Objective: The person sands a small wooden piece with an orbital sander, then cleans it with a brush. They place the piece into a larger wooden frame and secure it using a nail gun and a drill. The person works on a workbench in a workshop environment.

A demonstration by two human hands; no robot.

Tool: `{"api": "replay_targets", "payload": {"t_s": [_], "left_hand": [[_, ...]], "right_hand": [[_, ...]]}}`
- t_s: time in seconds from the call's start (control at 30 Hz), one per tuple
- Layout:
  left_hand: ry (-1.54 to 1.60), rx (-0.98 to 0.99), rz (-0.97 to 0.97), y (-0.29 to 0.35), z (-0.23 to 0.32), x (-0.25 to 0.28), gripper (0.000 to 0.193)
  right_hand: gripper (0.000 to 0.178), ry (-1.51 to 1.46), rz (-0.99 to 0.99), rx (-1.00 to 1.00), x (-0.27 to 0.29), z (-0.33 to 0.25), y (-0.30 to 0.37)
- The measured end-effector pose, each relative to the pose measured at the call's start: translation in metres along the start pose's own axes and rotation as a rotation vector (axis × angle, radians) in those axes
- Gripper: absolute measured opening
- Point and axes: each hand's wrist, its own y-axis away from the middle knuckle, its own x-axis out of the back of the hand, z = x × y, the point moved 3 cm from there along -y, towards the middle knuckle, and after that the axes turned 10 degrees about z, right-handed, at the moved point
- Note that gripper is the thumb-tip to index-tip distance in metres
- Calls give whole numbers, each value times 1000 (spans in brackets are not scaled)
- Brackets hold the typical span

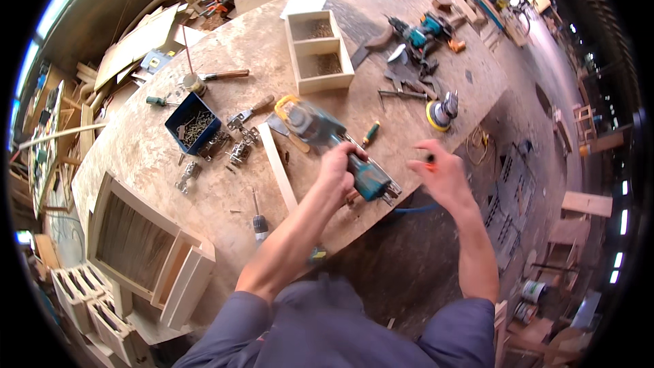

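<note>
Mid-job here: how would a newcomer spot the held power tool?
Start on the near side of the big tabletop. There, the left hand grips a teal power tool with yellow at its far end. Unlike the teal tools lying at the far right, this one is held.

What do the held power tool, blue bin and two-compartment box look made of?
Power tool: probably plastic plus metal, given teal shell and silvery end; blur hides finish. Bin: plastic or painted metal, uniformly blue. Box: likely unfinished wood, pale, matte walls.
</note>
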Motion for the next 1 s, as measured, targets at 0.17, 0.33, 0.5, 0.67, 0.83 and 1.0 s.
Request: {"api": "replay_targets", "payload": {"t_s": [0.17,0.33,0.5,0.67,0.83,1.0], "left_hand": [[162,-239,-158,73,49,-9,11],[68,-568,-250,145,88,-19,14],[11,-841,-341,217,105,-22,15],[-21,-968,-331,251,112,-7,21],[-13,-1053,-300,271,109,-1,21],[-11,-1088,-266,283,114,6,19]], "right_hand": [[51,-477,-206,-97,-6,34,114],[47,-327,24,76,-57,-16,130],[41,-655,52,285,-67,-58,127],[46,-419,150,456,-57,-89,133],[48,-339,195,522,-55,-101,139],[47,-328,148,573,-59,-103,143]]}}
